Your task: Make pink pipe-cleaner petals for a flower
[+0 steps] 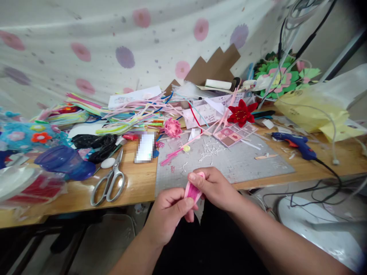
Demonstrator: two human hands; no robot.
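Observation:
Between my two hands is a small pink petal-shaped piece (193, 192), darker pink inside with a pale pink rim, probably of fuzzy craft stem. My left hand (173, 208) pinches its lower end with the thumb on top. At its upper end my right hand (213, 187) grips it, thumb pressed along the rim. Both hands are in front of the table's near edge, above my dark-clothed lap. Beyond them on the grey cutting mat (229, 170) lie white stem clippings (212, 151) and a bunch of pink stems (173, 154).
Silver scissors (110, 181) lie to the left; a blue glue gun (296, 144) with a trailing cord lies right. Behind the mat are a pink flower (172, 127), a red flower (242, 113), a makeup palette (229, 135) and heaps of coloured stems (134, 110). A yellow bag (308, 110) sits far right.

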